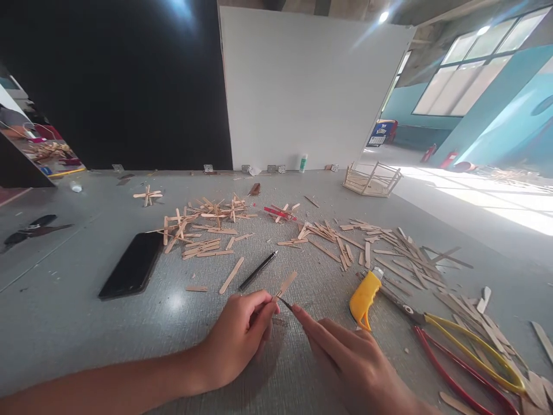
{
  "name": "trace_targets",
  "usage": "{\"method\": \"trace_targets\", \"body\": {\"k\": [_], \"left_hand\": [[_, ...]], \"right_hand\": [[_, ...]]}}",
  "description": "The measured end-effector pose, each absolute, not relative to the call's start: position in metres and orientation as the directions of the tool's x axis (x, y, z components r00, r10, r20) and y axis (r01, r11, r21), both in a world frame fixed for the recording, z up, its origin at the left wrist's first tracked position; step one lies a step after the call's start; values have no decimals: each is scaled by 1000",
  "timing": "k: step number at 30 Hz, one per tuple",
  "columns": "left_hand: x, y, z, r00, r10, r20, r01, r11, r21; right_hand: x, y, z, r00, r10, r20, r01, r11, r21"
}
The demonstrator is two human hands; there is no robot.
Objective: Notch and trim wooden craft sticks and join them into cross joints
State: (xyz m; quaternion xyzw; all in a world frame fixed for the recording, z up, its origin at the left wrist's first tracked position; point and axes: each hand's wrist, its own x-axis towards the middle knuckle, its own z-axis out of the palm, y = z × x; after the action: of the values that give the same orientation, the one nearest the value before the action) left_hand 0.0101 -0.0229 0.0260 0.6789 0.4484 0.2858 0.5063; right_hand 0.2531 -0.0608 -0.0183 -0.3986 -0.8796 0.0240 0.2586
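From the headset feed I see the left hand (239,340) pinching one end of a craft stick (286,285) between thumb and fingertips, pressing it flat to the grey table (64,323), apparently so it cannot slide. The right hand (358,363) closes on a thin dark blade or point (286,302), index finger stretched along it, its tip meeting the stick just beside the left thumb; what tool it is I cannot tell. To the right, within easy reach, lie a yellow utility knife (364,298) and yellow- and red-handled pliers (466,357), handles toward the person. Just beyond the hands rest a black pen (258,270), a loose stick (231,275) and, to the left, a dark phone (132,264) lying face up. Farther out, cut sticks (389,248) spread in heaps across the middle of the table, with small crossed assemblies (147,196) among them. Near the far edge stand a stick-built basket frame (371,180) and a glue bottle (303,163) against a white board (302,86).
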Motion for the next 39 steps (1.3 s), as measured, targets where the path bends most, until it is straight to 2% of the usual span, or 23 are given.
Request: {"method": "trace_targets", "body": {"k": [6,13,16,18,20,22,23,30,39], "left_hand": [[10,-24,24,431,901,-48,326,-106,939],[9,-23,18,401,914,-68,348,-83,934],[10,-19,17,413,905,-103,373,-65,926],[11,-16,17,429,895,-121,393,-65,917],[11,-13,16,444,886,-134,409,-67,910],[11,-11,15,458,877,-143,418,-71,906],[11,-10,15,466,873,-144,422,-76,904],[9,-7,14,478,868,-134,441,-106,891],[11,-7,11,455,877,-154,419,-58,906]], "right_hand": [[247,-61,-4,-602,671,433,699,705,-119],[237,-60,16,-714,572,403,655,749,100],[231,-61,18,-725,586,361,665,732,147],[226,-61,23,-714,644,275,693,705,149],[221,-56,36,-682,720,130,732,669,131],[216,-45,55,-649,761,-18,756,648,92],[214,-37,66,-665,745,-45,742,667,74],[202,20,119,-787,610,-90,616,786,-57],[193,-50,65,-663,748,-3,747,662,-60]]}}
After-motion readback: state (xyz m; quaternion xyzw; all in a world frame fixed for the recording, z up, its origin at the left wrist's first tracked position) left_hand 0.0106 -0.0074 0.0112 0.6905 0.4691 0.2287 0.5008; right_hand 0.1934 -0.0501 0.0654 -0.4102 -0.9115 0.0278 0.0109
